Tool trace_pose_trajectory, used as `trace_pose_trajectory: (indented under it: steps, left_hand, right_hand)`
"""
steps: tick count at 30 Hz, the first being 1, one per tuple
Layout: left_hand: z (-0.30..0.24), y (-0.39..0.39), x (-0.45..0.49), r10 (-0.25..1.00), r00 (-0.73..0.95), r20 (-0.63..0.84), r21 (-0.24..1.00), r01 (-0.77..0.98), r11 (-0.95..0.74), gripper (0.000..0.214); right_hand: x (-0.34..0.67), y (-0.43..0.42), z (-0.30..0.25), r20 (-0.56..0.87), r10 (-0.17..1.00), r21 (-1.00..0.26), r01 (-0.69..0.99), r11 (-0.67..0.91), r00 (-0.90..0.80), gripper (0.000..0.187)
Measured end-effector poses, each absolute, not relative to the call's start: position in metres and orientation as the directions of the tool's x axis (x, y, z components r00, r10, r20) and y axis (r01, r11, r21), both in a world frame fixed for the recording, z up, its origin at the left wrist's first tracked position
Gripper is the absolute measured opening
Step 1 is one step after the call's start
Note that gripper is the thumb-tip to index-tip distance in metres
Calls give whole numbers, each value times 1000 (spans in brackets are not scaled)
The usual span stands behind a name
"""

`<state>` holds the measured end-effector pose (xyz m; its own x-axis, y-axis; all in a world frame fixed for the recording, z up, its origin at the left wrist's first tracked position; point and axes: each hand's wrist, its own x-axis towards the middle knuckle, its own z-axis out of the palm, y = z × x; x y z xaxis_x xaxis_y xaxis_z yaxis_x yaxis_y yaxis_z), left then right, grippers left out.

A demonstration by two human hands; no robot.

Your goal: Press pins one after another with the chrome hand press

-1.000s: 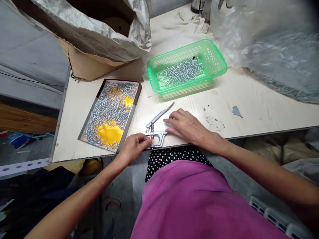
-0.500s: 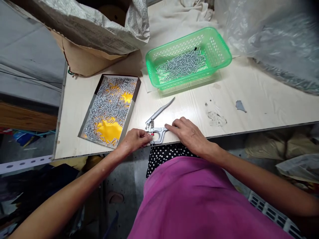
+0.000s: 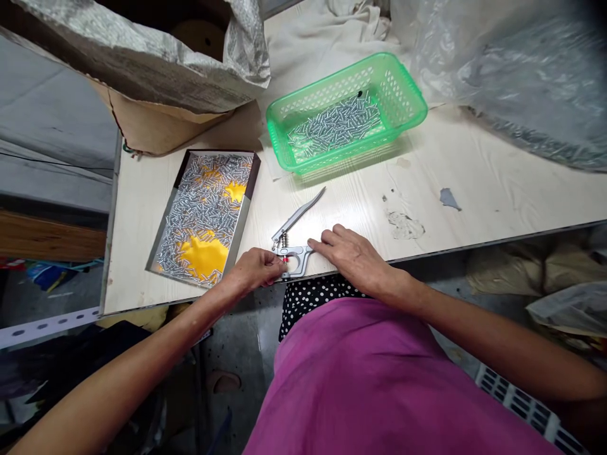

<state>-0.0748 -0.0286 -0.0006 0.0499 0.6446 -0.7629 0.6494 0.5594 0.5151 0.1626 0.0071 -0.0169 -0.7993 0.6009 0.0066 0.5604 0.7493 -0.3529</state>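
A pair of grey snap-fastener pliers point(image 3: 298, 251) lies at the table's front edge, its long upper handle raised and pointing away to the right. A spring and a red part show at its jaws. My left hand point(image 3: 256, 268) is closed in a pinch at the left side of the jaws; whatever lies between thumb and finger is too small to make out. Resting palm-down on the table, my right hand point(image 3: 349, 254) is open, with the outstretched index fingertip touching the pliers' frame. To the left stands a shallow box point(image 3: 243, 232) of short silvery spring-like pieces point(image 3: 202, 208) over a yellow lining.
Behind the pliers, a green plastic basket point(image 3: 348, 157) holds more silvery pieces. A woven sack point(image 3: 190, 76) stands at back left, and a clear plastic bag point(image 3: 521, 95) lies at back right. A grey scrap point(image 3: 448, 198) lies on the table point(image 3: 497, 189).
The camera view has shifted slightly, so the table things appear a little further left. My left hand stays pinched at the jaws, and my right hand keeps its place beside the pliers.
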Motion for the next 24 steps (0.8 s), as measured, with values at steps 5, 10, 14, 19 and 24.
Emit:
trace_pose_trajectory:
  steps: [5, 10, 14, 19, 24]
  left_hand:
    - [-2, -32, -76, 669, 7, -743, 495, 678, 543, 39]
    - [1, -32, -73, 673, 1, -740, 503, 665, 552, 40]
    - [5, -30, -70, 676, -3, -737, 494, 681, 541, 39]
    - [5, -33, -70, 660, -29, -750, 461, 693, 554, 36]
    - [20, -44, -51, 904, -48, -425, 345, 915, 211, 28]
  right_hand:
    - [166, 38, -12, 72, 548, -348, 494, 797, -833, 67]
    - [157, 75, -22, 76, 491, -271, 456, 848, -868, 91]
    - [149, 81, -22, 31, 486, -216, 469, 856, -873, 87]
    - [149, 72, -8, -42, 472, -138, 473, 870, -881, 64]
    - [151, 62, 0, -88, 497, -149, 504, 851, -863, 44]
